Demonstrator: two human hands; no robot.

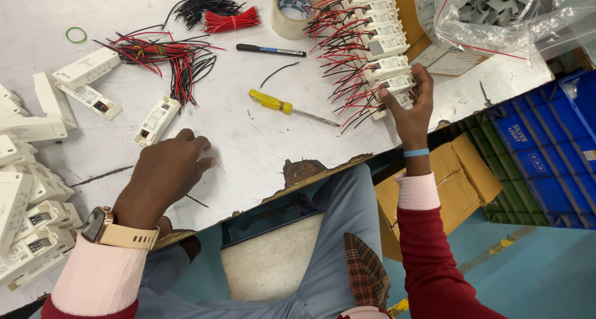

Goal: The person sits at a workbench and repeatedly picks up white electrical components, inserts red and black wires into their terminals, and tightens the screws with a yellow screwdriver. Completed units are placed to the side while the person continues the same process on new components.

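Observation:
My right hand (412, 110) grips the nearest white module (400, 99) at the end of a row of white wired modules (380, 45) with red and black leads. My left hand (166, 175) rests on the white table (248, 139), fingers loosely curled, holding nothing. A single white module (157, 120) lies just beyond it. A yellow-handled screwdriver (279, 106) lies between the two hands. A bundle of red and black wires (167, 55) sits farther back.
White module housings (25, 188) pile up at the left. A black marker (270, 49), a tape roll (290, 11), cut wire bunches (217, 14) and a green rubber band (76, 34) lie at the back. A plastic bag of grey parts (490, 11), cardboard boxes (456, 176) and blue crates (546, 145) stand right.

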